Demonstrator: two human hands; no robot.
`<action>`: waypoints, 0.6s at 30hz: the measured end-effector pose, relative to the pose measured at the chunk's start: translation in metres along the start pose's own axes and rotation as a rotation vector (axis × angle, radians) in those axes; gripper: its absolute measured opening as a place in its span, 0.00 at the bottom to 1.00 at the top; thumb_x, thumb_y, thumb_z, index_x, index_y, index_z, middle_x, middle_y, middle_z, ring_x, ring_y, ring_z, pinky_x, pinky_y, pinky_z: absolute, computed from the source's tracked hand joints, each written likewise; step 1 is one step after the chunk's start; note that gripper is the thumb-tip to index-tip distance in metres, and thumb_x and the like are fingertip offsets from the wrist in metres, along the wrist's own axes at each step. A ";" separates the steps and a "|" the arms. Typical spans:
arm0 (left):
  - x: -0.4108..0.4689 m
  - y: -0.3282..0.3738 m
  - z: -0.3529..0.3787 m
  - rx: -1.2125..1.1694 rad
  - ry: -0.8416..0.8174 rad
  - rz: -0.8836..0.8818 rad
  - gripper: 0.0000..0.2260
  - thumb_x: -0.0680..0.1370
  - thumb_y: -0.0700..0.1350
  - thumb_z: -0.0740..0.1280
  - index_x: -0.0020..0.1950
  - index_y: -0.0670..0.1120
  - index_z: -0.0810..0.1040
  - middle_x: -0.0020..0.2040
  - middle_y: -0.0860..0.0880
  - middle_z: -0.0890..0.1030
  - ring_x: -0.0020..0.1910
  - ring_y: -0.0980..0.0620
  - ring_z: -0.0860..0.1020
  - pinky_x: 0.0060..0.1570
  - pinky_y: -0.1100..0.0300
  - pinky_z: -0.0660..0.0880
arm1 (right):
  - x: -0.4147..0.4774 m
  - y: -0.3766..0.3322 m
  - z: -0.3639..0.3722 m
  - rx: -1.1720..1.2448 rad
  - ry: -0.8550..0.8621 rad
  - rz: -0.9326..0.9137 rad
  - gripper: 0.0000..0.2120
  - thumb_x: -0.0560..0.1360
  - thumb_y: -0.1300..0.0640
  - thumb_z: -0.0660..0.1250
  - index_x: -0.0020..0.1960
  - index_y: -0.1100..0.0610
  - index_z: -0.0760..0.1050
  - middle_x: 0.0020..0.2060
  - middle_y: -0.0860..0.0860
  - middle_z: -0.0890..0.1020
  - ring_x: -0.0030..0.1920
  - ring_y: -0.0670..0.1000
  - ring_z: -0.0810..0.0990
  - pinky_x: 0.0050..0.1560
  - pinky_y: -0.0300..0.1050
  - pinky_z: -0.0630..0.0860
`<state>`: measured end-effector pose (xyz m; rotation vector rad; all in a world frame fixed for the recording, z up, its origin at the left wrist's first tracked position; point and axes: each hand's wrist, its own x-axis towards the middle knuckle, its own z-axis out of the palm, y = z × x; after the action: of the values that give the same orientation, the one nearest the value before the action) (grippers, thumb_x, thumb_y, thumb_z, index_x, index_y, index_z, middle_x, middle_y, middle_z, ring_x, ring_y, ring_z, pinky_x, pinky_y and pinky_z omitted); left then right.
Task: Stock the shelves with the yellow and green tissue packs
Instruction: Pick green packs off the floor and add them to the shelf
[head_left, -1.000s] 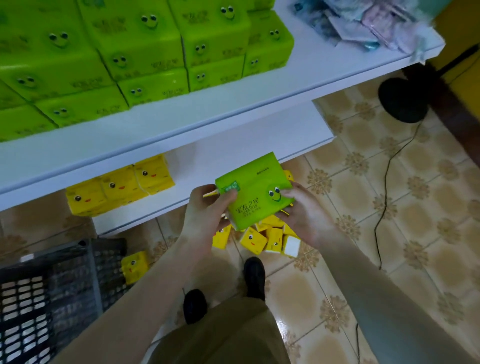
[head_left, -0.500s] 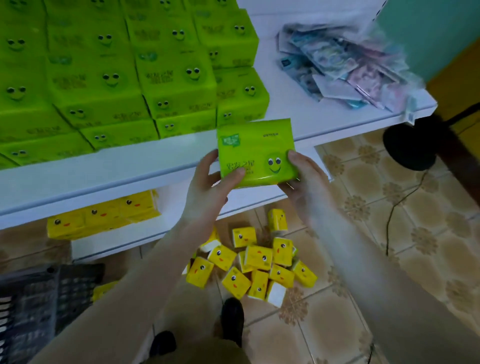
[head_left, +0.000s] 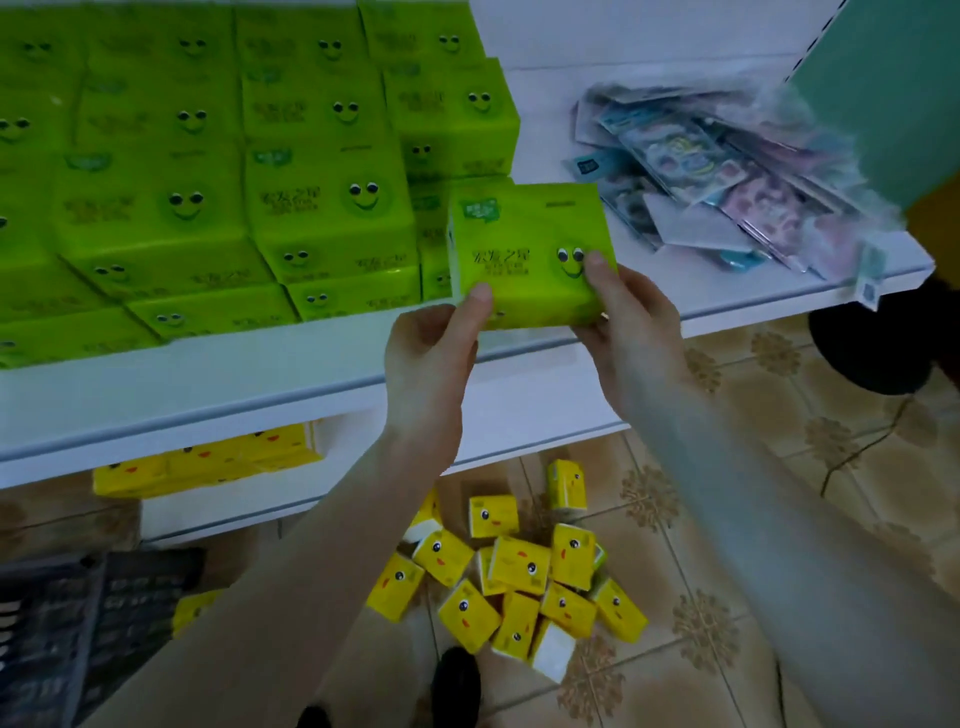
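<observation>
Head camera: I see my left hand (head_left: 426, 358) and right hand (head_left: 634, 338) both gripping one green tissue pack (head_left: 524, 249), thumbs on its face. It is held above the front edge of the upper shelf (head_left: 260, 374), just right of the stacked green packs (head_left: 208, 208). Yellow packs (head_left: 519, 571) lie heaped on the tiled floor (head_left: 753, 467) below; more sit on the lower shelf (head_left: 519, 415).

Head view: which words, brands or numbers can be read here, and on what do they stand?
Held green pack, gripped by left hand and right hand: large Chinese characters, too blurred to quote.
Stacked green packs: similar print, blurred.
Plastic packets: labels unreadable.
Yellow packs on floor: nothing legible.
</observation>
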<state>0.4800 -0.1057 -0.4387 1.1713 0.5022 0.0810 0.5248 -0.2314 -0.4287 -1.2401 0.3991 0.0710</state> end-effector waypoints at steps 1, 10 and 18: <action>0.004 0.003 0.003 0.015 0.035 0.000 0.15 0.67 0.54 0.74 0.35 0.47 0.70 0.39 0.46 0.72 0.43 0.50 0.71 0.47 0.56 0.70 | 0.008 -0.003 0.005 -0.011 0.012 -0.004 0.05 0.76 0.57 0.66 0.49 0.58 0.73 0.46 0.53 0.81 0.42 0.48 0.81 0.45 0.41 0.79; 0.047 0.012 0.011 0.352 0.113 0.088 0.11 0.80 0.48 0.60 0.43 0.48 0.79 0.39 0.52 0.78 0.47 0.49 0.77 0.56 0.50 0.74 | 0.049 -0.009 0.058 -0.444 -0.072 -0.054 0.12 0.81 0.49 0.54 0.56 0.54 0.71 0.47 0.49 0.75 0.38 0.43 0.72 0.31 0.32 0.68; 0.060 0.005 0.005 0.448 0.123 0.132 0.17 0.80 0.52 0.58 0.33 0.50 0.72 0.43 0.45 0.76 0.43 0.50 0.73 0.46 0.55 0.69 | 0.058 -0.010 0.054 -0.527 -0.124 -0.032 0.21 0.83 0.47 0.46 0.69 0.54 0.66 0.56 0.49 0.72 0.52 0.46 0.70 0.48 0.36 0.65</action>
<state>0.5363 -0.0885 -0.4528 1.6458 0.5677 0.1605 0.5951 -0.1934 -0.4247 -1.7506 0.2583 0.2359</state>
